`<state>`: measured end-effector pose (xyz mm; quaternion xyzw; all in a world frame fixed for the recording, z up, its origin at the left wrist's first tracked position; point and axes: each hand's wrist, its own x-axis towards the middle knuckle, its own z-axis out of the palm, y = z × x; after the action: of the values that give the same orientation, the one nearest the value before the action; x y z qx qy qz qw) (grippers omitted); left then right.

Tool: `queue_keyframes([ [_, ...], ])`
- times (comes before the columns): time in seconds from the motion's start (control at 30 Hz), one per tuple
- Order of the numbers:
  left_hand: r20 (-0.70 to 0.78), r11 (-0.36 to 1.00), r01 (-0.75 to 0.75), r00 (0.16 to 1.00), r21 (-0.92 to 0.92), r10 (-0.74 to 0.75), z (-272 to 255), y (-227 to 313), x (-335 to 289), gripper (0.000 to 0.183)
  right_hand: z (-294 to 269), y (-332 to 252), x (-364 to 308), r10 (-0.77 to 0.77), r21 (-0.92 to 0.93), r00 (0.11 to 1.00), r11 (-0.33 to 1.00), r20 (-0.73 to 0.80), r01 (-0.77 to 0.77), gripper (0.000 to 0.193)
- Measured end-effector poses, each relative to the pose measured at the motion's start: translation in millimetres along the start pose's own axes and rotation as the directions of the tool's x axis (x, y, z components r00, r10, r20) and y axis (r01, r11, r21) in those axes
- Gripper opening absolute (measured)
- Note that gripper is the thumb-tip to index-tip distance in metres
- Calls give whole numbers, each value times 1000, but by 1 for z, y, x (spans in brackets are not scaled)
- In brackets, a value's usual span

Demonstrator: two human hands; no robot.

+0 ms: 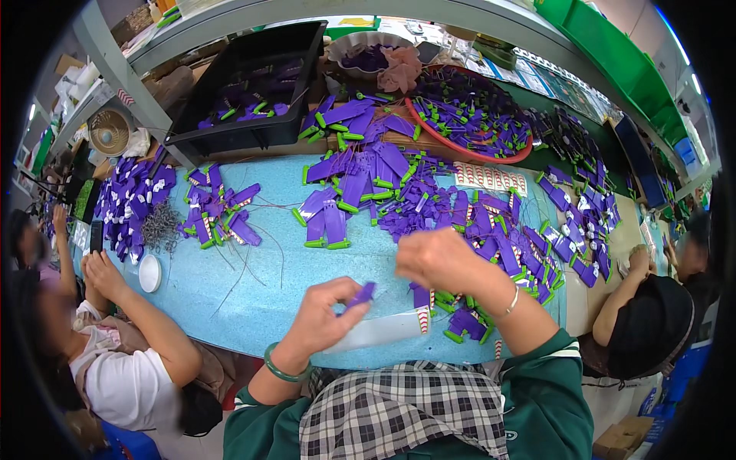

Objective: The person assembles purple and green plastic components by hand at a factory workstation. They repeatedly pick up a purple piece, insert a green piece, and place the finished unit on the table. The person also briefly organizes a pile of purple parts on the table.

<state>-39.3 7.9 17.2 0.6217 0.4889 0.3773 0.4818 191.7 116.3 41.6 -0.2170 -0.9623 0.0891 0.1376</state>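
My left hand (326, 318) is closed on a small purple plastic piece (365, 293), pinched between thumb and fingers. My right hand (441, 259) is a little higher and to the right, its fingers curled together; whatever they hold is hidden. Below the hands, near the table edge, lies a pale sticker backing strip (379, 331) with red-and-white striped stickers (423, 320) at its right end. A heap of purple plastic parts with green ends (406, 188) spreads behind my right hand. More such parts (465, 326) lie under my right forearm.
A black bin (253, 134) and a red round tray (529, 153) hold purple parts at the back. Smaller piles (218, 203) lie left on the blue table (253, 307), near a white bowl (150, 273). Co-workers (126, 360) sit on both sides; a metal shelf beam (322, 34) runs overhead.
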Motion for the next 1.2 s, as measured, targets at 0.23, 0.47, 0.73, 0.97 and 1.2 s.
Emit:
queue_keyframes([
  [0.23,-538,862,-259,843,-436,-19,-13,0,1,13,27,42,27,120,-292,992,951,41,-103,8],
  [0.47,-608,820,-362,794,-443,22,-10,-18,1,17,26,49,17,261,176,957,955,-128,-237,11],
  [0.73,-181,833,-10,977,-554,-108,37,-22,7,20,10,-24,-21,576,939,754,-77,317,-336,12],
  [0.97,23,998,-62,998,-4,62,61,-9,6,11,30,-58,-37,583,831,804,502,-120,-240,8],
  [1.2,63,975,-129,991,180,119,65,-8,7,14,31,-64,-42,586,706,780,646,-217,-289,13],
])
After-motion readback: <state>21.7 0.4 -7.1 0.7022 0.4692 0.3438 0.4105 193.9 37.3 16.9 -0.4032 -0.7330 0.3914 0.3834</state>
